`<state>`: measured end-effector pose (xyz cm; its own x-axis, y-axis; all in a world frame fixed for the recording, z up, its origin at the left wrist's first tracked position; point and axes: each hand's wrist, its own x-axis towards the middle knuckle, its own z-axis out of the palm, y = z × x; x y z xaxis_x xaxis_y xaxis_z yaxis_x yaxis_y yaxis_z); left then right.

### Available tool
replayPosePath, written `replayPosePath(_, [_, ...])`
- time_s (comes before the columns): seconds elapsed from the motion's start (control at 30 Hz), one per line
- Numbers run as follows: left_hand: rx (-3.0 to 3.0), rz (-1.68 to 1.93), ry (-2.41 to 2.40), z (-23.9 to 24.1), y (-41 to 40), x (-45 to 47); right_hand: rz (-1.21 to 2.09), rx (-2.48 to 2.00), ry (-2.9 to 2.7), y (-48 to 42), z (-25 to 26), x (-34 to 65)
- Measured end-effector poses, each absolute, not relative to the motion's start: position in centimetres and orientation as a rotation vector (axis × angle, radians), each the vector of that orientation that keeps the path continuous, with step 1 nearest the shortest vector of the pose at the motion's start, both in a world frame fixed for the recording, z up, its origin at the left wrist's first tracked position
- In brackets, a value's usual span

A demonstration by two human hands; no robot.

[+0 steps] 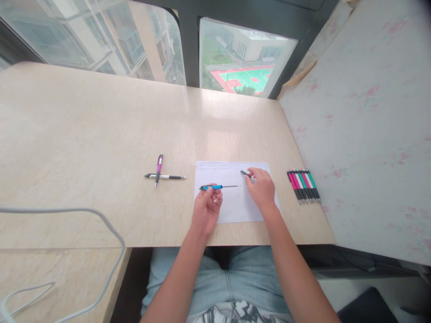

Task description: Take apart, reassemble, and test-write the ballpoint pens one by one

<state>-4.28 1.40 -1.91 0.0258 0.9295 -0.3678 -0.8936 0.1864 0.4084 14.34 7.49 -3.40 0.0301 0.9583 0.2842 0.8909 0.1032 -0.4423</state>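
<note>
A blue pen barrel (pixel 213 187) and a dark pen piece (pixel 244 173) in separate hands above the paper (pixel 239 208).
The left hand's (pixel 207 206) grip pinches the barrel, its bare refill (pixel 230 186) pointing right; the right hand's (pixel 263 187) grip grasps the dark piece. On the desk (pixel 101 130), two crossed pens (pixel 159 165) lie left of the paper, a pen row (pixel 303 185) right.

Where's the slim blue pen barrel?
In the head view, the left hand holds the slim blue pen barrel over the left part of the white paper sheet.
</note>
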Motion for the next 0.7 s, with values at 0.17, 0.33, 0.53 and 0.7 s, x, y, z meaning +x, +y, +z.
replayPosePath(0.17, [0.11,1.404,0.676,-1.78,1.31,-4.13,0.08,-1.909,-1.882,6.63,-3.48,14.69])
replayPosePath(0.33, [0.096,1.397,0.655,-1.66,1.29,-4.12,0.081,-1.926,-1.897,6.43,-3.56,14.56])
replayPosePath(0.53, [0.115,1.404,0.683,-1.73,1.34,-4.03,0.113,-1.904,-1.897,6.55,-3.77,14.84])
replayPosePath(0.7, [0.122,1.399,0.685,-1.65,1.37,-3.99,0.147,-1.879,-1.892,6.53,-3.83,15.15])
